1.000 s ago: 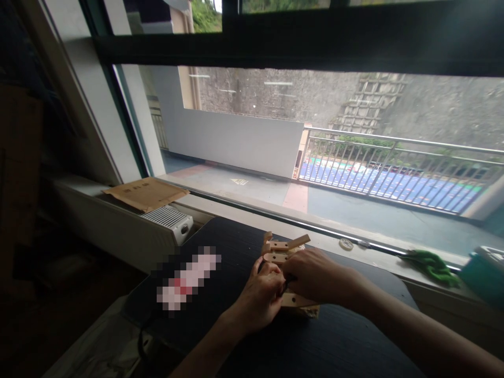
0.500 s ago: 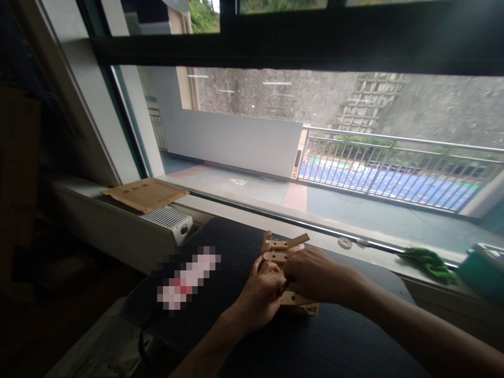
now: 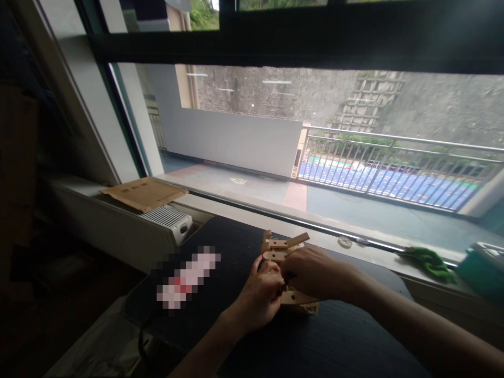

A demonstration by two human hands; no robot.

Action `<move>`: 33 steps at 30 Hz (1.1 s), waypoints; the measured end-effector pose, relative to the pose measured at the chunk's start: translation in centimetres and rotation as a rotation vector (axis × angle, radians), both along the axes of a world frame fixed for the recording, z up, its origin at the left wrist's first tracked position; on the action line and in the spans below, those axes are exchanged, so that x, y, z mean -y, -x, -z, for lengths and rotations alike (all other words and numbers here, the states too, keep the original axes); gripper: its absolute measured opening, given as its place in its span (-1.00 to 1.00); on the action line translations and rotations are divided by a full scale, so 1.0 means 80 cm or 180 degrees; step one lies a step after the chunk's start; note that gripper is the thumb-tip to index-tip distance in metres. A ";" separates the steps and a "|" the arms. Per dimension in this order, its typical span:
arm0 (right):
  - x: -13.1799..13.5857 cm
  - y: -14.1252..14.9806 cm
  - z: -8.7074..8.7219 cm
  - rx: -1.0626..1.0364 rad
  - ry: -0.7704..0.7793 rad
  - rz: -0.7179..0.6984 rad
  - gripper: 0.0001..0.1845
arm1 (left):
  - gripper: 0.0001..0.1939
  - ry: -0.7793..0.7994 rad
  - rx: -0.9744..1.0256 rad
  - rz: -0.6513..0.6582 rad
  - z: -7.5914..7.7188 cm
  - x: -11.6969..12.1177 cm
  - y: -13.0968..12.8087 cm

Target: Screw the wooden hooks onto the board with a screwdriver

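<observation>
A wooden assembly of pale strips with dark round holes (image 3: 279, 244) lies on the black tabletop (image 3: 236, 241). One narrow wooden piece (image 3: 298, 240) sticks out at a slant on its far side. My left hand (image 3: 262, 294) is closed around the near left edge of the assembly, fingers curled on a strip. My right hand (image 3: 311, 273) is closed over the middle, knuckles up, against the left fingertips. Whatever the right fingers pinch is hidden beneath the hand. A lower strip with a hole (image 3: 293, 297) shows below both hands.
A blurred-out pinkish object (image 3: 187, 278) lies left on the table. Beyond it, a brown envelope (image 3: 145, 193) rests on a white radiator (image 3: 173, 216). Along the windowsill are a small round disc (image 3: 345, 242), a green cloth (image 3: 427, 263) and a teal container (image 3: 480, 273).
My right hand has shifted and turned very slightly over the wooden assembly. My left hand and the assembly stay nearly where they were.
</observation>
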State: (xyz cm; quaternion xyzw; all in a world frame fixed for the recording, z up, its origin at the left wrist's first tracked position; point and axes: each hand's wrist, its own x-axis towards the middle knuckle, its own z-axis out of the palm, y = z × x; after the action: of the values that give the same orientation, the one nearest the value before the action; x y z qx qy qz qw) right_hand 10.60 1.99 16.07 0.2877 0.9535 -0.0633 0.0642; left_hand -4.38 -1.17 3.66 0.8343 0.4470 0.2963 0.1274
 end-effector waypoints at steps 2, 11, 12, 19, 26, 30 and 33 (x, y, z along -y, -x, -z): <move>-0.004 0.000 0.008 -0.0047 -0.0008 0.0093 -0.89 | -0.82 0.0020 0.0035 -0.0039 0.002 0.000 0.000; 0.004 -0.003 -0.003 0.0058 -0.0056 0.0112 -0.81 | -0.86 0.0028 -0.0083 0.0015 -0.001 0.000 0.000; 0.005 -0.001 -0.005 0.0119 -0.0022 0.0117 -0.78 | -0.86 0.0024 -0.0088 0.0006 -0.001 0.000 0.000; 0.001 0.003 0.004 0.0258 -0.0090 0.0218 -0.91 | -0.85 -0.0033 -0.0121 0.0050 0.001 0.001 0.000; 0.007 0.006 0.000 0.0374 -0.0194 0.0243 -0.88 | -0.76 -0.0128 -0.0257 -0.0057 -0.004 0.005 -0.004; 0.007 0.008 0.000 0.0313 -0.0099 0.0208 -0.85 | -0.75 -0.0173 -0.0432 -0.0193 -0.007 0.009 -0.006; 0.003 0.005 0.008 0.0091 -0.0119 0.0223 -0.90 | -0.83 -0.0153 -0.0512 -0.0169 -0.006 0.009 -0.005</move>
State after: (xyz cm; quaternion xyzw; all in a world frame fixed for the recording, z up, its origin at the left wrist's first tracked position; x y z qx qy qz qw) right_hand 10.18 1.75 15.43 0.3228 0.9428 -0.0436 0.0702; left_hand -4.00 -1.91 4.14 0.8461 0.4706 0.2423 0.0630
